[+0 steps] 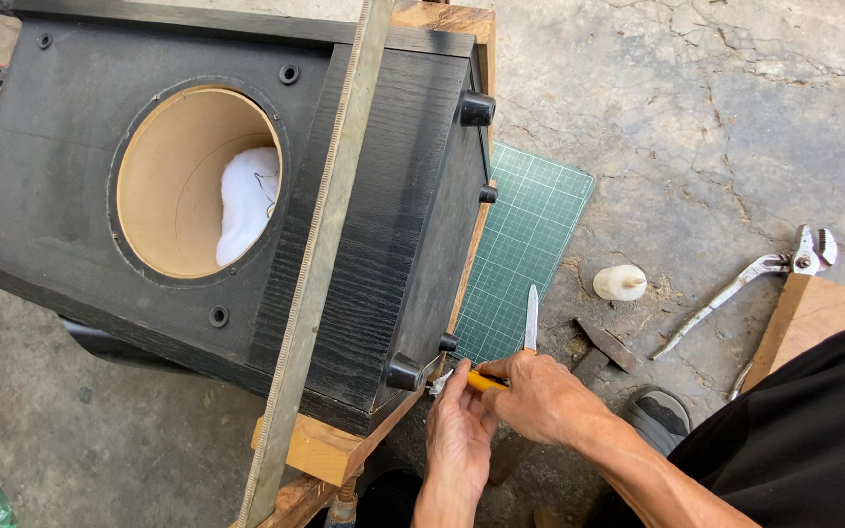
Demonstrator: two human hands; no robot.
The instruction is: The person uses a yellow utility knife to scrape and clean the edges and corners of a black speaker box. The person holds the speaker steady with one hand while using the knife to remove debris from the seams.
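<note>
A black speaker cabinet lies tilted on wooden supports, with a round hole showing white stuffing inside. A long metal straightedge rests across it. My right hand grips a yellow-handled tool, whose metal tip sits at the cabinet's lower corner beside a black rubber foot. My left hand pinches the same tool near its tip. Just above my right hand a slim grey blade points up over the mat; whether it is held I cannot tell.
A green cutting mat lies on the cracked concrete floor right of the cabinet. Beyond it are a white cone-shaped plug, metal pincers, a hammer head, a wooden block and my sandalled foot.
</note>
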